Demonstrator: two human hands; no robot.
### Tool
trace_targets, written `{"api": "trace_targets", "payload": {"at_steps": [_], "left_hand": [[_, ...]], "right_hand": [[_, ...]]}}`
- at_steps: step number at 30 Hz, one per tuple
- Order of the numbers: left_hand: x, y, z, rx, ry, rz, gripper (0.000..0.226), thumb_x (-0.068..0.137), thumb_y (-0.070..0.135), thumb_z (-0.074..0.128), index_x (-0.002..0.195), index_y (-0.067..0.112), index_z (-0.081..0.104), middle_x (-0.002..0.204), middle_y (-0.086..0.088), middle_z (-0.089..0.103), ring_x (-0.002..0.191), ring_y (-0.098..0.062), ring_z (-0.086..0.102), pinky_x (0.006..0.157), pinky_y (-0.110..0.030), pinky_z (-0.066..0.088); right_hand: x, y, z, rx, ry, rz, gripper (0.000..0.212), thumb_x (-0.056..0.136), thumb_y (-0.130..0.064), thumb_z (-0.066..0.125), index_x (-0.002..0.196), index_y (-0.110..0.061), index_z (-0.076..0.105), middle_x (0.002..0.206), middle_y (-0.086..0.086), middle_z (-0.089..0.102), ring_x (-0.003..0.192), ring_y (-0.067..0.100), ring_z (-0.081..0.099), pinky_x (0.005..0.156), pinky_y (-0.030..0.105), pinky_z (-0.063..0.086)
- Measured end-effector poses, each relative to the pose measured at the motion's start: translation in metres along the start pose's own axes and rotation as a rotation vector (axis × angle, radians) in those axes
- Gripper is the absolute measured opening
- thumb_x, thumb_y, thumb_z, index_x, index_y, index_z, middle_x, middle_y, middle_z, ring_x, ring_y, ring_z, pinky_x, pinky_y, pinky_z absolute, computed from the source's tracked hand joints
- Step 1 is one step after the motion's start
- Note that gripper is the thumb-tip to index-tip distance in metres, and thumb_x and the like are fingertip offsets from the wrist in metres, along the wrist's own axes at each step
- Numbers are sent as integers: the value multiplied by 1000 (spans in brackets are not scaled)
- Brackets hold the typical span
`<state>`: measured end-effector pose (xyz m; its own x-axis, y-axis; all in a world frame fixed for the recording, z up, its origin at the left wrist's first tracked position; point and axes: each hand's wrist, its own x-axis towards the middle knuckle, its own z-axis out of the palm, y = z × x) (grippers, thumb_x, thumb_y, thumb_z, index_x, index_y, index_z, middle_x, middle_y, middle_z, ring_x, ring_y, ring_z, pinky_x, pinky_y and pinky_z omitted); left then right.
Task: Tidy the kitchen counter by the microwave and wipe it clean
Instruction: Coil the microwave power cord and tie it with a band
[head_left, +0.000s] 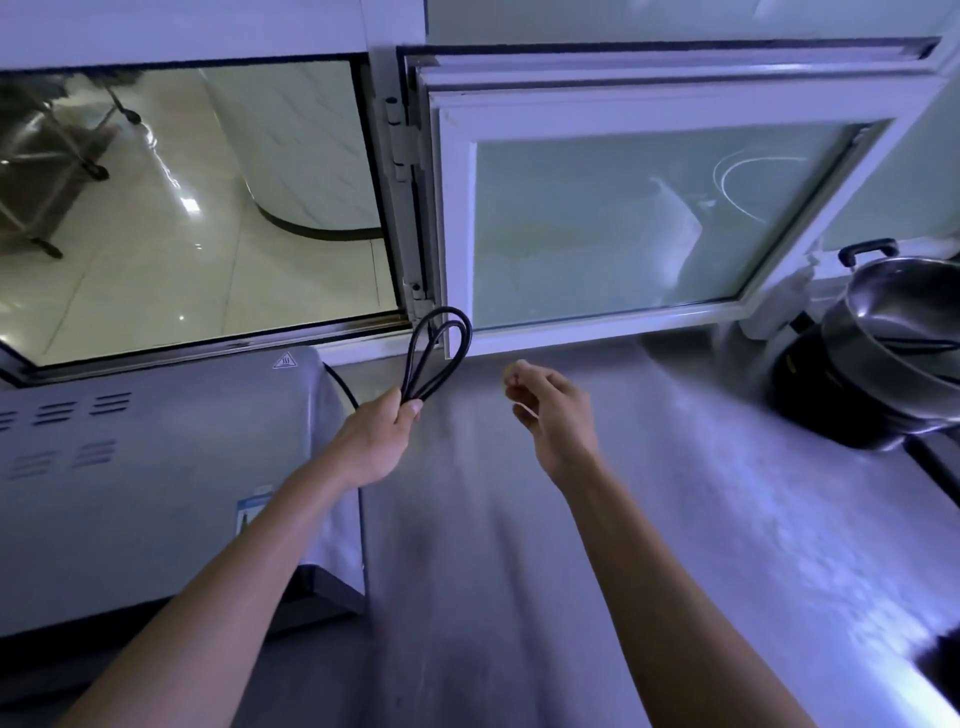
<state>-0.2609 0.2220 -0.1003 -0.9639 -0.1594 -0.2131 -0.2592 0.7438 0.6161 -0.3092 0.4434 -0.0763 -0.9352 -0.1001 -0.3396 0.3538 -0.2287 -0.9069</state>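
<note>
Pinching the looped thin black rubbery power cord (439, 353) at its gathered end, left hand (374, 441) has a light, springy, floppy bundle w/ loops prob. uncoiling unless held where strands cross; right hand (556, 415) loosely curled, empty.

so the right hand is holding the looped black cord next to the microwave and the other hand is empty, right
Not quite: the head view shows the left hand holding the looped black cord next to the microwave. It is the right hand that is empty, hanging over the counter with loosely curled fingers.
</note>
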Motion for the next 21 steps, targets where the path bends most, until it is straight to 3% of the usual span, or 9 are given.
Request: {"api": "trace_targets", "payload": {"at_steps": [8,17,21], "left_hand": [[-1,0,4,38,-14,-28,38,103,47,32,92,15,51,95,-7,65,90,-30,59,87,-46,48],[-4,-7,9,-21,-41,-38,39,101,52,31,87,18,46,82,-12,61,71,-27,53,70,-43,47],[-5,-8,10,-20,-51,-28,41,102,51,31,88,15,46,83,-14,61,70,-26,52,66,-40,42]], "right_hand": [[0,5,1,88,-51,50,21,97,-32,60,90,-13,65,87,4,68,80,17,65,81,32,42],[-3,4,1,234,-118,47,23,103,-31,48,92,-13,57,108,10,75,99,25,73,80,35,48],[-6,3,2,300,-188,50,25,103,-31,45,91,-17,64,117,5,73,110,22,69,85,37,45]]}}
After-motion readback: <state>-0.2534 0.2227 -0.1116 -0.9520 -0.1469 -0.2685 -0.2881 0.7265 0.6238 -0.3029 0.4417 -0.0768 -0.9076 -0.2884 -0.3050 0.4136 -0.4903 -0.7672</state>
